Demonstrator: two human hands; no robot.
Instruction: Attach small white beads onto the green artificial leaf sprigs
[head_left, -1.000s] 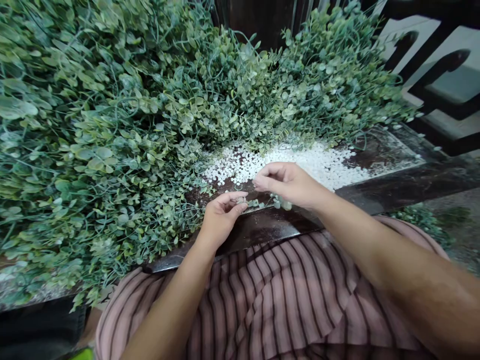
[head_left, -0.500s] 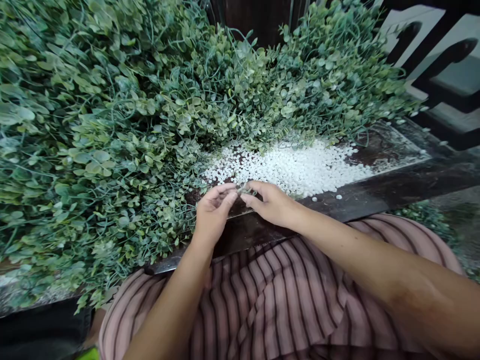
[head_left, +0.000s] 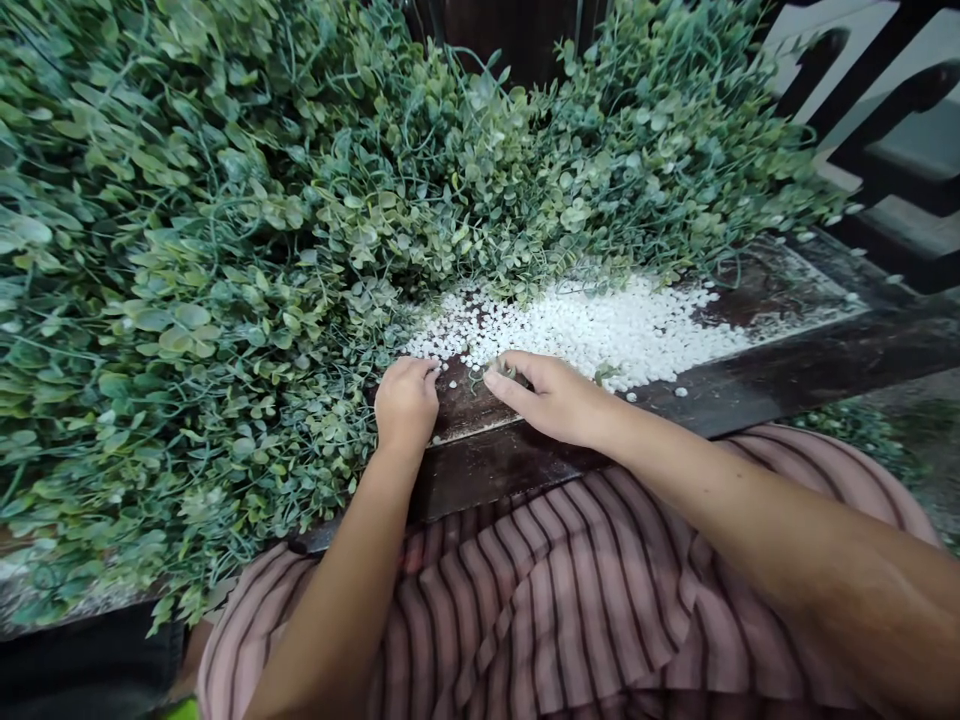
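Observation:
My right hand [head_left: 551, 398] is closed with thumb and fingers on a thin green plant sprig [head_left: 504, 368]; a stem end curls out to the left of the fingertips. My left hand [head_left: 406, 402] rests at the left edge of the scattered white beads [head_left: 607, 330], its back turned up and its fingers pinched downward. Whatever is between those fingertips is hidden. A few loose beads lie on the dark wooden surface [head_left: 469, 405] between both hands.
Heaped artificial greenery [head_left: 300, 200] covers the left and back of the wooden bench. A small leaf piece [head_left: 606, 372] lies at the beads' front edge. Dark carved bars [head_left: 892, 150] stand at the right. My striped garment [head_left: 555, 590] covers my lap against the bench.
My left hand has left the sprig and moved left and turned over, down to the beads' left edge. My right hand stays near the same spot with the sprig.

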